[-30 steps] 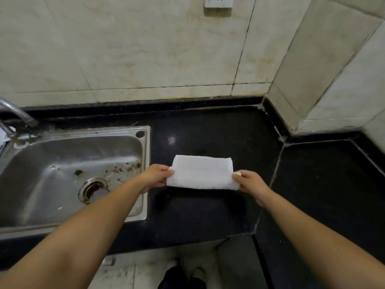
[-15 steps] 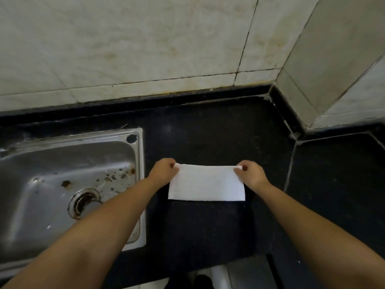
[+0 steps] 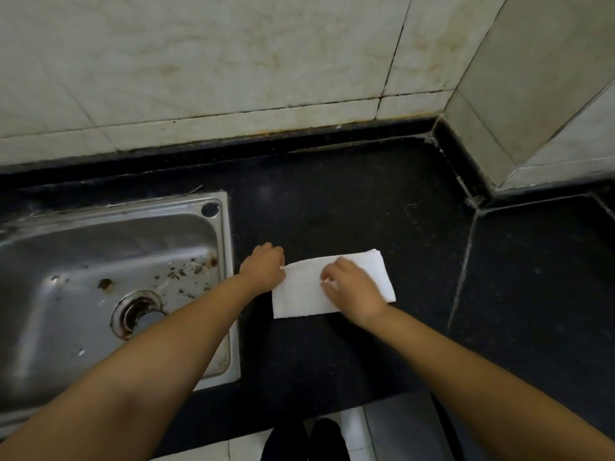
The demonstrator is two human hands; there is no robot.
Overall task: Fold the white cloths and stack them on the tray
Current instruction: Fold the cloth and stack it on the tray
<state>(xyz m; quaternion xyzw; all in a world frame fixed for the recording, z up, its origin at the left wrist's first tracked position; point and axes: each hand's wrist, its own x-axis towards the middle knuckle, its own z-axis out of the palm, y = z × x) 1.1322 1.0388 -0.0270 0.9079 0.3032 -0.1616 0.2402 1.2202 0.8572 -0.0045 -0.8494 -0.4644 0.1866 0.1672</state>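
A folded white cloth (image 3: 299,296) lies flat on the black countertop (image 3: 366,211), just right of the sink. My left hand (image 3: 263,269) is at the cloth's upper left corner and pinches its edge with curled fingers. My right hand (image 3: 352,291) lies on top of the cloth's middle, knuckles up. Its curled fingertips pinch a bit of the white fabric. The cloth's right end (image 3: 379,274) shows beyond that hand. No tray is in view.
A stainless steel sink (image 3: 219,294) with a stained basin and drain (image 3: 138,314) sits at the left. Tiled walls (image 3: 233,78) close the back and the right corner. The counter's front edge runs below my arms, with floor and dark shoes (image 3: 303,440) beneath.
The cloth went from held by both ends to lying on the counter. My right hand moved from the right corner inward onto the cloth's middle. The camera tilted further down.
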